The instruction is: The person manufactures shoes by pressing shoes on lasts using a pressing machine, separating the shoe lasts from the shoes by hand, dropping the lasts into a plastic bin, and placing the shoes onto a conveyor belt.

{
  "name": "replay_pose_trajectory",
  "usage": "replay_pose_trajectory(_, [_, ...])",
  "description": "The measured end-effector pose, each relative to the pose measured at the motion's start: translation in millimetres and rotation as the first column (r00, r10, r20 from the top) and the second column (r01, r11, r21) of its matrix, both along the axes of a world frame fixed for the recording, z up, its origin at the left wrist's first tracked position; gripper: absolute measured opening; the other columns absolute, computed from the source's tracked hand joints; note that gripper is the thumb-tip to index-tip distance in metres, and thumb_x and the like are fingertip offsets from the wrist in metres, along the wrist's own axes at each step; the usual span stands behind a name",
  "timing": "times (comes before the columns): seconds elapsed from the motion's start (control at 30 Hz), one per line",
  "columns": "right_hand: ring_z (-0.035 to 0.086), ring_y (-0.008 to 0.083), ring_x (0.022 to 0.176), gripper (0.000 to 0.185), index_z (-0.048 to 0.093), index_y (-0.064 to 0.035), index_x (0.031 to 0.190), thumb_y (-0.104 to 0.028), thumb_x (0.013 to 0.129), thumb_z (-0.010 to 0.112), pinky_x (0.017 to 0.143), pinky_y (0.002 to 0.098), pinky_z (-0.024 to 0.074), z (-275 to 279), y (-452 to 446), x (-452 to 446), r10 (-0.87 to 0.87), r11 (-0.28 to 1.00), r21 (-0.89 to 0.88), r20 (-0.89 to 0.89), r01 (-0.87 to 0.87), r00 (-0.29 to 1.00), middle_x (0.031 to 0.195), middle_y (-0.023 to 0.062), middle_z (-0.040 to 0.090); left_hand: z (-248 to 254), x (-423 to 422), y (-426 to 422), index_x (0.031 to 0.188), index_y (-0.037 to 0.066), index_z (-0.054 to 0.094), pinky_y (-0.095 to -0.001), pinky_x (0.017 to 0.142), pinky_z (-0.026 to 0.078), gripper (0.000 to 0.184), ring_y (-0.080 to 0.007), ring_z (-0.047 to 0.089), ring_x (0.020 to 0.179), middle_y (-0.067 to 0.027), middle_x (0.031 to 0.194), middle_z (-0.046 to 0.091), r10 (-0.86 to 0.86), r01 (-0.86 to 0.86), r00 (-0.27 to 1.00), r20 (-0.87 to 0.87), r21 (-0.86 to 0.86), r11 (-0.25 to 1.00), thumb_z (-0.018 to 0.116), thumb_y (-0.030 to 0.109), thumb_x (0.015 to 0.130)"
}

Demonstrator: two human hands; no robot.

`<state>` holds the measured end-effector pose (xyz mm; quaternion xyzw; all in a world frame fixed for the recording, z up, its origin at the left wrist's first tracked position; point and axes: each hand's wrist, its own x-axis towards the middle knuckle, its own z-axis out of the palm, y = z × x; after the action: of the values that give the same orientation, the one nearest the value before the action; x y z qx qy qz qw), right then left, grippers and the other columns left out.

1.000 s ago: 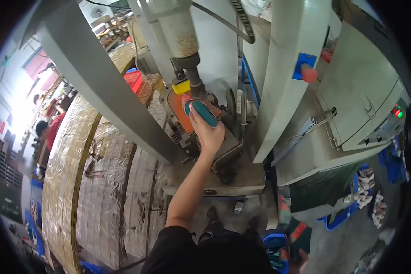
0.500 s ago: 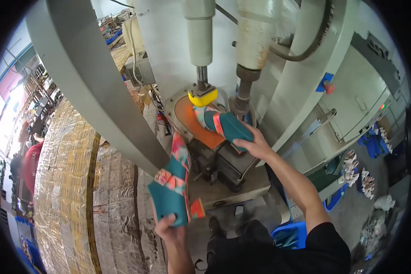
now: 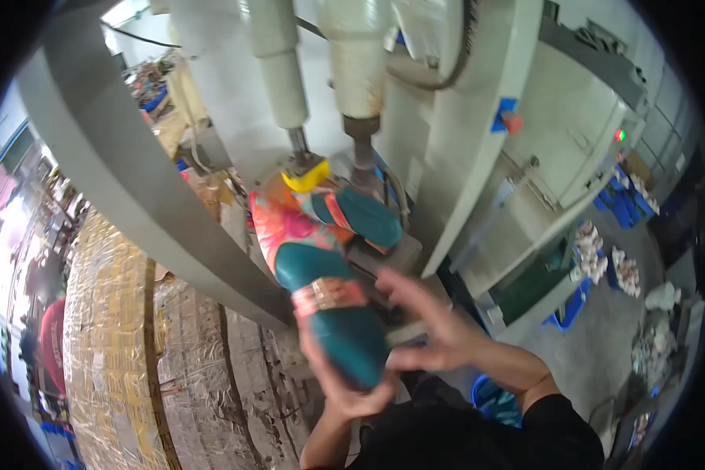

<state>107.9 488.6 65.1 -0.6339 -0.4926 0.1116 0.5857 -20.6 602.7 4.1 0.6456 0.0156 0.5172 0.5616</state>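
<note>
**Cradling the near shoe (image 3: pixel 333 309) by its heel end, spreading the other hand beside it**

Closing the left hand (image 3: pixel 354 397) around the heel end, pointing the floral toe up and away, toward the machine. Holding the right hand (image 3: pixel 446 335) open and holding nothing, spreading its fingers just right of that grip; too blurred for telling whether touching the heel with the thumb. Facing the far shoe (image 3: pixel 368 218) beyond the grip, lying on the machine beside the yellow pad (image 3: pixel 306 177). Almost overlapping it in view with the near shoe's floral part.

Working between the left post (image 3: pixel 153 196) and the right post (image 3: pixel 486 145), having open floor (image 3: pixel 587 368) out to the right. Passing wrapped stacks (image 3: pixel 110 313) on the left side.

Seeing teal pieces in the blue bin (image 3: pixel 476 392) low right of the grip, and pale items in or beside blue bins (image 3: pixel 576 304) farther right.
</note>
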Motion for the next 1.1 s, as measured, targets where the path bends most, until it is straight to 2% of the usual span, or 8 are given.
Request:
replay_pose_trajectory(0.1, [0.052,0.0257,0.128,0.077,0.039,0.0016,0.146,-0.016,0.082,0.079,0.109,0.0393,0.0399,-5,-36,-15,-0.012,0.995,-0.097,-0.288,-0.017,0.958,0.139,0.0142,0.054,-4,11,-24,0.154,0.003,0.019,-0.0584,0.109,0.036,0.1,-0.0439,0.028,0.143,-0.0309,0.151,0.026,-0.085,0.093,0.996,-0.039,0.341,0.935,0.073,0.019,0.072])
replay_pose_trajectory(0.17, [0.055,0.0261,0.125,0.075,0.041,0.0028,0.145,-0.015,0.082,0.079,0.108,0.0395,0.0413,-17,-72,-9,-0.125,0.977,-0.213,-0.502,0.017,0.856,0.135,0.0133,0.057,-19,22,-18,0.154,0.004,0.02,-0.059,0.112,0.031,0.093,-0.0365,0.033,0.141,-0.0222,0.153,0.029,-0.139,0.142,0.99,0.039,-0.426,0.893,0.07,0.018,0.076])
replay_pose_trajectory(0.23, [0.06,0.0229,0.118,0.073,0.049,0.0046,0.137,-0.015,0.076,0.083,0.104,0.0367,0.0448,-47,-109,-19,-0.017,0.999,-0.029,-0.848,-0.014,0.529,0.125,0.01,0.064,-26,32,-5,0.153,0.005,0.021,-0.0538,0.112,0.033,0.089,-0.0292,0.036,0.14,-0.0151,0.151,0.035,-0.269,0.247,0.962,0.047,-0.568,0.785,0.07,0.021,0.081])
replay_pose_trajectory(0.3, [0.058,0.0216,0.119,0.071,0.049,0.0032,0.137,-0.01,0.076,0.083,0.103,0.0367,0.0449,-85,-148,-40,0.022,1.0,0.025,-0.926,0.002,0.376,0.126,0.011,0.062,-36,41,-20,0.152,0.005,0.023,-0.0483,0.109,0.038,0.088,-0.0281,0.041,0.135,-0.0155,0.147,0.04,-0.661,0.67,0.633,0.402,-0.712,0.209,0.072,0.027,0.083])
replay_pose_trajectory(0.37, [0.059,0.0199,0.117,0.068,0.052,0.0018,0.136,-0.01,0.076,0.082,0.103,0.0363,0.0452,-111,-186,-64,-0.087,0.996,-0.075,-0.895,0.046,0.437,0.125,0.01,0.063,-51,42,-75,0.146,0.003,0.036,-0.0473,0.105,0.042,0.065,-0.0339,0.052,0.124,-0.0176,0.136,0.053,-0.689,0.507,0.721,0.075,-0.734,0.451,0.051,0.044,0.098])
replay_pose_trajectory(0.5, [0.06,0.0142,0.107,0.062,0.056,-0.0015,0.134,-0.02,0.081,0.083,0.097,0.0337,0.0479,-122,-267,-104,-0.323,0.943,-0.261,-0.581,0.205,0.747,0.115,0.0065,0.067,-48,40,-168,0.145,0.005,0.038,-0.0462,0.095,0.049,0.059,-0.0296,0.06,0.108,-0.018,0.123,0.06,-0.736,0.402,0.667,0.115,-0.888,0.225,0.048,0.043,0.101])
replay_pose_trajectory(0.63, [0.066,0.0164,0.084,0.053,0.067,0.0019,0.111,-0.038,0.08,0.082,0.077,0.0354,0.0528,-161,-352,-166,-0.642,0.763,-0.34,-0.496,0.549,0.585,0.091,0.0154,0.072,-87,28,-282,0.136,0.005,0.043,-0.0441,0.082,0.055,0.055,-0.0294,0.063,0.097,-0.0156,0.111,0.062,-0.776,0.387,0.599,-0.196,-0.779,0.494,0.052,0.043,0.096])
replay_pose_trajectory(1.1, [0.072,0.029,0.08,0.053,0.072,0.0054,0.099,-0.041,0.075,0.078,0.076,0.0401,0.0543,-291,-579,-321,-0.761,0.276,-0.623,-0.607,0.732,-0.229,0.085,0.0212,0.072,-306,16,-604,0.102,0.012,0.056,-0.0391,0.077,0.055,0.027,-0.0259,0.065,0.083,-0.0064,0.09,0.064,-0.802,0.194,-0.33,-0.497,-0.868,0.458,0.063,0.032,0.085])
